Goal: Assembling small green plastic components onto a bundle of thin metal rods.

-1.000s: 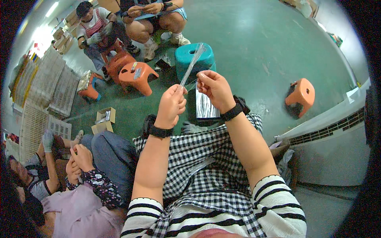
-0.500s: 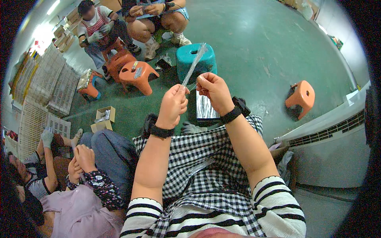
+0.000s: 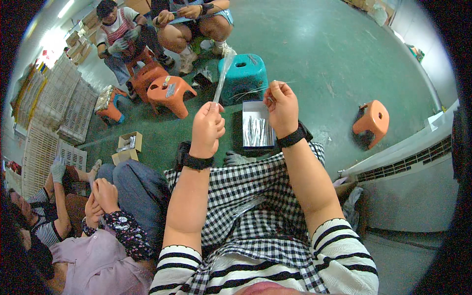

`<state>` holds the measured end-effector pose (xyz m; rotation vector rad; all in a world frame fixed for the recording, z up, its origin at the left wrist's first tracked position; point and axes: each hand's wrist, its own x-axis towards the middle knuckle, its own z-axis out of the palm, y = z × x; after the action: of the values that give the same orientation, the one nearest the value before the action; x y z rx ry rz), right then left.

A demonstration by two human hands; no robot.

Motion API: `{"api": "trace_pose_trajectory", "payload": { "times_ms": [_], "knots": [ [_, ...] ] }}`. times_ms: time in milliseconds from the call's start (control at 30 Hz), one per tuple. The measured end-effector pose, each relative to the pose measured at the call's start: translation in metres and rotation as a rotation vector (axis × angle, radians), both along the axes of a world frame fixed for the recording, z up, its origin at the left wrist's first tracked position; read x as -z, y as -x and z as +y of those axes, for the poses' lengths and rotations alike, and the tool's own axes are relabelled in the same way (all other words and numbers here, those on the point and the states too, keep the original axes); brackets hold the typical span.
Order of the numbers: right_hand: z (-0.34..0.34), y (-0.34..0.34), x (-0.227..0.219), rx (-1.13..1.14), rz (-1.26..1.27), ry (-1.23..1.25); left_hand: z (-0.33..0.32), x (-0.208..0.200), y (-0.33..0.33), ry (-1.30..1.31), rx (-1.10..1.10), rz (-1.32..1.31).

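Note:
My left hand [image 3: 207, 130] is closed around the lower end of a narrow bundle of clear plastic strips [image 3: 223, 73], which stands up from my fist and tilts right. To its right, my right hand [image 3: 282, 110] pinches a few thin, pale strands [image 3: 253, 92] that stick out on both sides of the fingertips. The hands are apart. Below and left of my right hand, an open box [image 3: 251, 108] holds several silvery-white strips [image 3: 256, 132] side by side. Another clear strip [image 3: 248, 207] lies on my checked apron [image 3: 221, 191].
A teal stool [image 3: 243, 76] stands just beyond the box. Orange stools [image 3: 169, 91] are at the left, another orange stool [image 3: 376, 120] at the right. People sit working ahead and at my left. Stacked white crates [image 3: 64, 98] line the left; a grey gloved hand [image 3: 238, 158] shape rests by my lap.
My hands have drawn apart, the right one moving right with thin strands in its fingers. The bundle in my left hand now stands more upright and farther left. More of the box shows.

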<state>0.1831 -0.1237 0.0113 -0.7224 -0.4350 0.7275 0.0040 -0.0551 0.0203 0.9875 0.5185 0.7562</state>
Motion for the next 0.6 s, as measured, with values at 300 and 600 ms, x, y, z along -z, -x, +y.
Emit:
{"api": "trace_pose_trajectory", "payload": {
  "times_ms": [300,600],
  "knots": [
    [0.001,0.022,-0.007,-0.557,-0.106,-0.003,-0.006,0.004,-0.018,0.014,0.008,0.079],
    [0.005,0.017,0.007,-0.533,0.021,-0.035,-0.012,0.017,-0.029,0.079,0.163,0.133]
  ]
}}
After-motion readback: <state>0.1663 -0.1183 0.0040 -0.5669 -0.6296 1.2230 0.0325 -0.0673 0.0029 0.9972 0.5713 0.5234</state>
